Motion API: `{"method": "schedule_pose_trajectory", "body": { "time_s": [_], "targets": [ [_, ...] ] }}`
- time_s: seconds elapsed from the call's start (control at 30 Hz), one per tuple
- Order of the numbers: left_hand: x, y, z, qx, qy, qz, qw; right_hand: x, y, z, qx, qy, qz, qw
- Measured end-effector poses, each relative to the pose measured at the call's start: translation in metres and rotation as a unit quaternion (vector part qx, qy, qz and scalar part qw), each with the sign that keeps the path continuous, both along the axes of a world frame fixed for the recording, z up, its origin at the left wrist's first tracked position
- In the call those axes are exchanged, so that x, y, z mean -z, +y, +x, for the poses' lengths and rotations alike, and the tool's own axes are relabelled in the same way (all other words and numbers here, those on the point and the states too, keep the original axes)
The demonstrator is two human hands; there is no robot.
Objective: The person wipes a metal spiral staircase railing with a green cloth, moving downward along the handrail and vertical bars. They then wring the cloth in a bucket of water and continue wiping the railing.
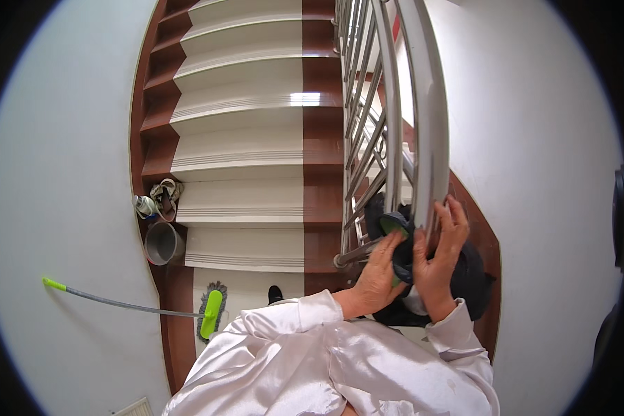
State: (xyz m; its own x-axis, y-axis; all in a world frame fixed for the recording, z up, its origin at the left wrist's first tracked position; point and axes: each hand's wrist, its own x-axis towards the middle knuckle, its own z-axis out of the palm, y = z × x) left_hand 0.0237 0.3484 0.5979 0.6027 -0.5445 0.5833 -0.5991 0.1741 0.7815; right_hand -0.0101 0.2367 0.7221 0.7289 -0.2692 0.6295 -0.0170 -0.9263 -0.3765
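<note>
My left hand (377,278) grips a dark item with green parts (395,223), probably fabric, beside the lower end of the stainless steel handrail (430,130). Its exact shape is partly covered by my fingers. My right hand (441,249) is around the handrail, with the thumb on one side and the fingers on the other. Below my hands is a black mass (470,281), like cloth or a bag; I cannot tell which.
Stairs (239,135) rise ahead, left of the metal balusters (364,130). On the left steps are a grey bucket (164,243), a bunched cloth (167,192) and a white bottle (144,206). A green flat mop (211,314) leans against the left wall (67,156).
</note>
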Motion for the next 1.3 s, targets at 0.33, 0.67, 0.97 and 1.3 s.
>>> {"method": "schedule_pose_trajectory", "body": {
  "time_s": [0.33,0.67,0.97,1.3],
  "targets": [
    [0.019,0.049,0.006,0.337,0.124,0.124,0.925,0.039,0.065,-0.021,0.239,0.095,-0.283,0.924],
    [0.041,0.216,0.113,0.285,0.782,-0.135,0.537,0.141,0.179,-0.035,0.086,0.098,0.442,0.888],
    [0.053,0.318,0.13,0.175,0.76,-0.262,0.569,0.136,0.261,0.078,-0.127,0.196,0.656,0.718],
    [0.077,0.373,0.103,0.085,0.72,-0.28,0.629,0.173,0.279,0.123,-0.211,0.288,0.583,0.73]
  ]
}}
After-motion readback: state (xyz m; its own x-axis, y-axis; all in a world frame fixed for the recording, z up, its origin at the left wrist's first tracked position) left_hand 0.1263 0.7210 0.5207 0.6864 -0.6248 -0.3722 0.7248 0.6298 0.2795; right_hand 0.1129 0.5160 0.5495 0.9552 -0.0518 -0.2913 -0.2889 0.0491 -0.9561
